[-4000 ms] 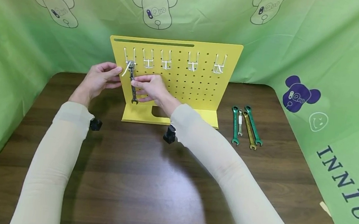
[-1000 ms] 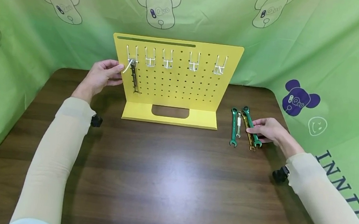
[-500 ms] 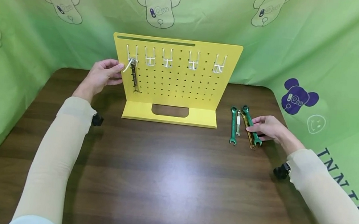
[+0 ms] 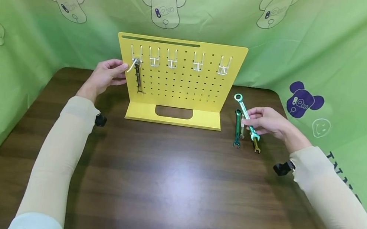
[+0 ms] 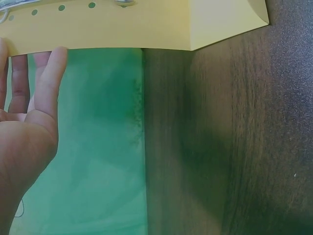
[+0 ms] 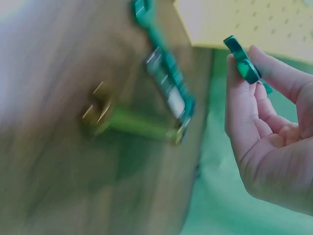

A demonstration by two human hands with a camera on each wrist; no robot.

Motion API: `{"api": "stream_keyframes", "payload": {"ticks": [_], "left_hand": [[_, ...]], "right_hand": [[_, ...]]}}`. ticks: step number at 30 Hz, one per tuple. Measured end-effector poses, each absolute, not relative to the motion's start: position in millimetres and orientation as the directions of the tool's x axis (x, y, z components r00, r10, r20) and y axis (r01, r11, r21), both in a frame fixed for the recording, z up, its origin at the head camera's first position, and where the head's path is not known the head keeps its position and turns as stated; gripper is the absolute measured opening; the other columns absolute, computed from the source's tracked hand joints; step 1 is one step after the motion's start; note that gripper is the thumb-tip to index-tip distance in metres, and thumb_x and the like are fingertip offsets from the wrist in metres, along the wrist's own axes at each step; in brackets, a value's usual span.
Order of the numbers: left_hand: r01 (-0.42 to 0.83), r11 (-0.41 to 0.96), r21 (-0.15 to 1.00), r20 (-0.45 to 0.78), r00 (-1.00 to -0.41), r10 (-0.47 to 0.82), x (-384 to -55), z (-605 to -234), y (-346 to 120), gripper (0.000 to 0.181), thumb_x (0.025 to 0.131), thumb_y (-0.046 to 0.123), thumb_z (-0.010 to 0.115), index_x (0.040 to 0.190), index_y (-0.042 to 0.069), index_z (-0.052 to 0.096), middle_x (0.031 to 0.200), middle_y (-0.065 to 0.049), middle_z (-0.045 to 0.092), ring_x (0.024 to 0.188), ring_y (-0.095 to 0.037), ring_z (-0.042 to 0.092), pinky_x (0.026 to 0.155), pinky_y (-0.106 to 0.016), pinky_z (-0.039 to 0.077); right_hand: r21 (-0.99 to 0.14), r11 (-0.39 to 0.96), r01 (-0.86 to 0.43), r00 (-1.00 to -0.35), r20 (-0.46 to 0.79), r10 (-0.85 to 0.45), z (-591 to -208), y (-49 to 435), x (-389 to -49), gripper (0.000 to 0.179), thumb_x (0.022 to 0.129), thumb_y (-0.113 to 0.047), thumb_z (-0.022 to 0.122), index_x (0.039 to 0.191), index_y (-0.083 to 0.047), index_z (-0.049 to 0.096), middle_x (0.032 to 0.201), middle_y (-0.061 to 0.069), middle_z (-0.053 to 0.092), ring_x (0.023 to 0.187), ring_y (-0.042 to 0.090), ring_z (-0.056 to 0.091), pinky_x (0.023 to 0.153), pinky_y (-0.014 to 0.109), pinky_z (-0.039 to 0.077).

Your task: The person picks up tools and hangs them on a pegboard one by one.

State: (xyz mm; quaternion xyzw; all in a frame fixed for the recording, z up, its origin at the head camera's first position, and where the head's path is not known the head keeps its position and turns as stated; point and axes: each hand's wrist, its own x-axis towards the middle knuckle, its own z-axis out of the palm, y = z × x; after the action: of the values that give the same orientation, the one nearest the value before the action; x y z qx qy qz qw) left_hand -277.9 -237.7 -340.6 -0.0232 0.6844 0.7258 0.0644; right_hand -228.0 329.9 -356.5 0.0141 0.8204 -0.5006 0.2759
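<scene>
At the left edge of a yellow pegboard (image 4: 180, 80), my left hand (image 4: 105, 74) pinches the panel, thumb in front and fingers behind; the left wrist view shows these fingers (image 5: 46, 93) at the edge. My right hand (image 4: 269, 124) holds a green ratcheting combination wrench (image 4: 243, 109) between thumb and fingers, raised above the table and tilted, ring end away from me. Beneath it lie a second green wrench (image 4: 237, 129), a small silver wrench (image 4: 242, 132) with a white label and a gold wrench (image 4: 256, 147), partly hidden. A dark wrench (image 4: 138, 78) hangs from the leftmost hook.
Several white wire hooks (image 4: 172, 59) stick out along the upper pegboard. Its base (image 4: 206, 120) stands on the brown wooden table (image 4: 164, 172). A green printed cloth (image 4: 207, 16) encloses the back and sides.
My right hand has left the hung dark wrench, gone right to the loose wrenches and lifted one green wrench, now shifted up and left. My left hand has stayed at the pegboard's edge.
</scene>
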Motion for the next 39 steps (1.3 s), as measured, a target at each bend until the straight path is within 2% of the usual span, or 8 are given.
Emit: {"api": "stream_keyframes", "payload": {"ticks": [4, 8, 14, 20, 28, 39], "left_hand": [[-0.132, -0.063, 0.989, -0.129, -0.99, 0.056, -277.3, -339.8, -238.0, 0.024, 0.09, 0.025, 0.078, 0.107, 0.009, 0.071, 0.104, -0.005, 0.067, 0.087, -0.019, 0.07, 0.086, -0.037, 0.062], [-0.127, -0.068, 0.99, -0.123, -0.991, 0.06, -277.9, -339.8, -237.3, 0.024, 0.09, 0.025, 0.079, 0.106, 0.009, 0.072, 0.103, -0.004, 0.068, 0.088, -0.019, 0.071, 0.09, -0.04, 0.06], [-0.104, -0.085, 0.991, -0.1, -0.994, 0.053, -277.7, -339.7, -236.7, 0.021, 0.089, 0.024, 0.079, 0.103, 0.01, 0.073, 0.102, -0.005, 0.067, 0.086, -0.018, 0.071, 0.082, -0.035, 0.063], [-0.09, -0.107, 0.99, -0.087, -0.996, 0.036, -276.7, -342.4, -235.8, 0.017, 0.09, 0.021, 0.079, 0.1, 0.009, 0.073, 0.099, -0.004, 0.066, 0.082, -0.017, 0.069, 0.08, -0.036, 0.064], [-0.087, -0.111, 0.99, -0.084, -0.996, 0.032, -278.0, -346.9, -235.3, 0.017, 0.09, 0.022, 0.079, 0.1, 0.01, 0.073, 0.1, -0.005, 0.065, 0.082, -0.016, 0.068, 0.077, -0.033, 0.064], [-0.074, -0.128, 0.989, -0.069, -0.997, 0.041, -276.6, -347.7, -233.9, 0.014, 0.09, 0.02, 0.079, 0.098, 0.01, 0.074, 0.098, -0.004, 0.066, 0.079, -0.016, 0.069, 0.078, -0.035, 0.064]], "right_hand": [[-0.838, 0.477, 0.264, -0.853, -0.434, -0.291, -344.2, 299.7, -226.4, 0.046, 0.092, -0.017, 0.079, 0.125, 0.0, 0.052, 0.099, 0.009, 0.07, 0.087, 0.026, 0.071, 0.066, 0.035, 0.063], [-0.849, 0.477, 0.228, -0.848, -0.414, -0.332, -335.7, 274.8, -223.6, 0.039, 0.092, -0.018, 0.079, 0.119, 0.0, 0.056, 0.095, 0.008, 0.069, 0.082, 0.023, 0.07, 0.062, 0.034, 0.062], [-0.857, 0.466, 0.22, -0.828, -0.417, -0.376, -331.6, 246.2, -222.3, 0.033, 0.093, -0.019, 0.078, 0.114, -0.002, 0.06, 0.096, 0.012, 0.069, 0.081, 0.025, 0.07, 0.064, 0.035, 0.063], [-0.879, 0.427, 0.212, -0.817, -0.399, -0.416, -330.0, 219.4, -228.7, 0.031, 0.093, -0.018, 0.078, 0.112, -0.002, 0.06, 0.094, 0.008, 0.067, 0.083, 0.027, 0.07, 0.07, 0.039, 0.065], [-0.896, 0.399, 0.194, -0.779, -0.388, -0.493, -323.2, 178.3, -231.9, 0.032, 0.093, -0.019, 0.078, 0.115, -0.003, 0.062, 0.1, 0.013, 0.069, 0.081, 0.025, 0.07, 0.072, 0.042, 0.065], [-0.934, 0.321, 0.154, -0.741, -0.324, -0.587, -308.0, 132.0, -227.6, 0.028, 0.095, -0.016, 0.075, 0.116, -0.002, 0.061, 0.097, 0.014, 0.069, 0.09, 0.037, 0.071, 0.077, 0.048, 0.064]]}}
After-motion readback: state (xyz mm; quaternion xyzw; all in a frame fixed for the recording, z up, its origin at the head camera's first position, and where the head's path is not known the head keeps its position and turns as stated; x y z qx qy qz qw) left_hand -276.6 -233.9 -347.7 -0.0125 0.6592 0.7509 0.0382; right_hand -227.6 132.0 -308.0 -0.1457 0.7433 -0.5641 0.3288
